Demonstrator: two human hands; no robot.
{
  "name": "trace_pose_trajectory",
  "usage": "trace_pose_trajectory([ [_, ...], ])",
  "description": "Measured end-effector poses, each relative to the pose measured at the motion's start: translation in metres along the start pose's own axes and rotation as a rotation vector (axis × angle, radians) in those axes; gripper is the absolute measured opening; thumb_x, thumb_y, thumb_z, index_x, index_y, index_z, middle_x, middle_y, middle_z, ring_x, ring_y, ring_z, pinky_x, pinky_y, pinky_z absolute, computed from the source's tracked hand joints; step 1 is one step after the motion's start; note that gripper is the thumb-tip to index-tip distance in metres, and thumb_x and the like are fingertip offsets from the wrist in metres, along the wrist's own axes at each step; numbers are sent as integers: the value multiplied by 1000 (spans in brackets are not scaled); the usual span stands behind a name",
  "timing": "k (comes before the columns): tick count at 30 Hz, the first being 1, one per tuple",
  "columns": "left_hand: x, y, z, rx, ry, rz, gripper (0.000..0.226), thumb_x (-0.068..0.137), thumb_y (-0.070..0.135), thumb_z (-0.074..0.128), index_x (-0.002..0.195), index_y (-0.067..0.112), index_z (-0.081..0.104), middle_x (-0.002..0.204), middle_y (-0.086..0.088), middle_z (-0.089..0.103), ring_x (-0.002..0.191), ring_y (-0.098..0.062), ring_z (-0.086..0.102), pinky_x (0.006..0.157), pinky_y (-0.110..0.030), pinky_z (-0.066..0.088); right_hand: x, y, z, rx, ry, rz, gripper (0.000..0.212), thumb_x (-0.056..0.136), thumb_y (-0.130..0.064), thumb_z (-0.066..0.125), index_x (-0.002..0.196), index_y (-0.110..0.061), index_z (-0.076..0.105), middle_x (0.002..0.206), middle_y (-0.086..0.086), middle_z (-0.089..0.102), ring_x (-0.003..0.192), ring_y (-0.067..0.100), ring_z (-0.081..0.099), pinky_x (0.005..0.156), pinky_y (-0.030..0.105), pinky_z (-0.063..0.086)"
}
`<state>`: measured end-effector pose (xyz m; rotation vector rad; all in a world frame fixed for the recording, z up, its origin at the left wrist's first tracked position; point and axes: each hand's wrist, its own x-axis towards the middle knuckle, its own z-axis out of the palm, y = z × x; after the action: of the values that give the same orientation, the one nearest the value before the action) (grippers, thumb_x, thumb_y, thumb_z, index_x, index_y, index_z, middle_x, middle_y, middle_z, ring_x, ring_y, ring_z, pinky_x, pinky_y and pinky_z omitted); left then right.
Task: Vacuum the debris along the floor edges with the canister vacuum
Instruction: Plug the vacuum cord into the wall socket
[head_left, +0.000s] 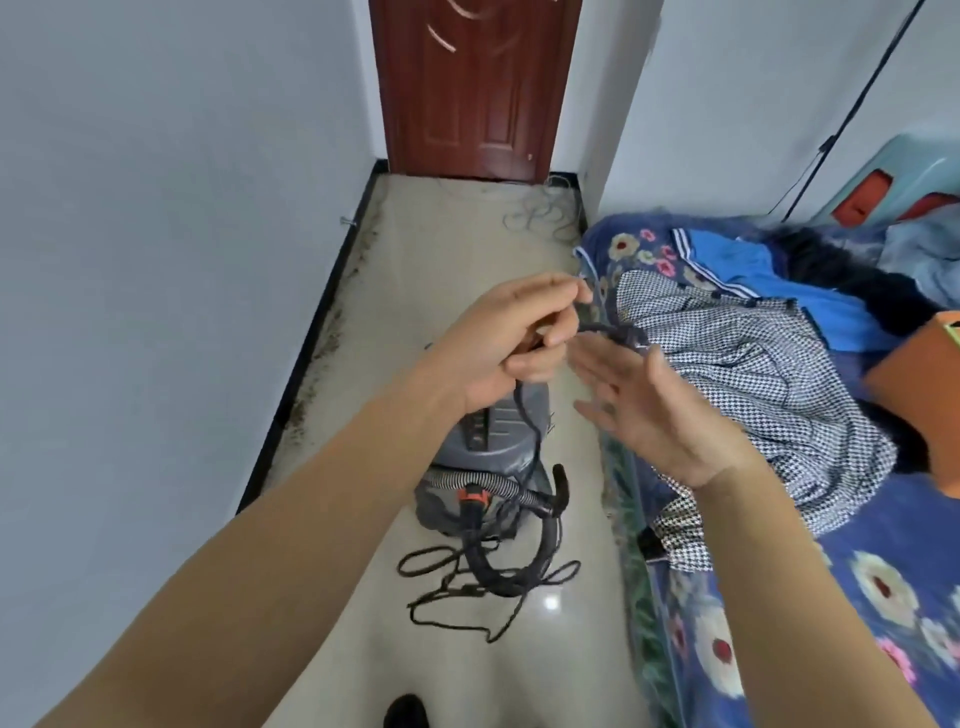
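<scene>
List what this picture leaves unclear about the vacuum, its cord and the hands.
Head view, the only one:
- Vacuum: its top is hidden behind the left hand.
- Cord: the end is buried in the left hand's curled fingers; any plug is unseen.
- Right hand: blurred, fingers straight; contact with the cord is unclear.
- Debris along the baseboard: too small to identify.

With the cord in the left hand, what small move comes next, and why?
Probably the open right hand takes the power cord beside the left hand to draw it out: loose cord lies tangled beside the canister vacuum, and its hose is coiled.
</scene>
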<state>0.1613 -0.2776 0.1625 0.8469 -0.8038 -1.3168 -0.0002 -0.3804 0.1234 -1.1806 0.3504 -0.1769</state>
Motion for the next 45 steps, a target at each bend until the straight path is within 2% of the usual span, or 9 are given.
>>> trace_pose_trajectory([
  [2, -14, -10, 8, 87, 113, 8, 23, 102, 11, 37, 86, 11, 54, 52, 4, 48, 31, -4, 27, 36, -13, 18, 2, -13, 11, 263, 90, -117, 66, 85, -55, 55, 128, -6, 50, 127, 8, 62, 122, 17, 56, 102, 38, 46],
  [4, -31, -30, 22, 49, 250, 18, 20, 101, 7, 38, 89, 10, 54, 59, 0, 54, 35, -9, 36, 38, -15, 24, 2, -25, 19, 531, 195, -111, 37, 100, -36, 37, 106, -5, 56, 89, 7, 70, 82, 16, 70, 81, 35, 58],
  [7, -57, -62, 45, -151, 404, 42, 13, 100, 6, 41, 101, 10, 53, 84, -6, 64, 50, -18, 59, 45, -21, 46, -5, -34, 29, 501, 185, -18, 34, 105, -28, 30, 93, -8, 53, 58, -4, 45, 41, 5, 39, 43, 20, 46],
  [10, -84, -90, 60, -56, 457, -25, 14, 102, 14, 42, 105, 10, 56, 95, -9, 65, 64, -19, 63, 64, -29, 53, -11, -33, 49, 273, 13, 50, 35, 105, -29, 28, 99, -7, 54, 51, -8, 35, 37, 2, 25, 36, 14, 23],
  [14, -134, -117, 72, 386, 395, -136, 32, 103, 28, 41, 81, 17, 62, 70, 5, 63, 79, -19, 57, 79, -23, 45, -11, -27, 85, 148, -207, 19, 37, 105, -30, 27, 102, -8, 56, 50, -9, 38, 36, 1, 24, 37, 15, 21],
  [18, -206, -168, 61, 664, 778, -346, 31, 102, 27, 43, 84, 12, 64, 85, -1, 64, 83, -11, 59, 81, -15, 40, -1, -7, 138, 154, -329, 45, 34, 104, -37, 31, 95, -16, 55, 49, -12, 32, 35, 1, 22, 33, 15, 23],
  [23, -305, -222, 50, 700, 1070, -602, 31, 104, 25, 36, 111, 10, 62, 113, -11, 64, 101, -24, 60, 80, -26, 42, -1, 67, 236, -132, -450, 256, 30, 104, -35, 36, 92, -14, 53, 49, -8, 24, 35, 2, 19, 33, 16, 16],
  [30, -416, -262, 38, 513, 1217, -640, 23, 102, 27, 39, 94, 20, 59, 113, -9, 65, 92, -19, 56, 76, -25, 38, -47, 191, 385, -227, -689, 580, 21, 104, -22, 36, 98, -9, 52, 51, -7, 34, 37, 3, 25, 32, 16, 18],
  [45, -684, -416, -81, 233, 1483, -724, 29, 103, 29, 36, 99, 14, 61, 100, -6, 61, 85, -16, 54, 67, -23, 38, -46, 480, 565, -483, -788, 715, 22, 102, -29, 41, 104, -13, 57, 47, -10, 30, 38, 6, 24, 34, 18, 20],
])
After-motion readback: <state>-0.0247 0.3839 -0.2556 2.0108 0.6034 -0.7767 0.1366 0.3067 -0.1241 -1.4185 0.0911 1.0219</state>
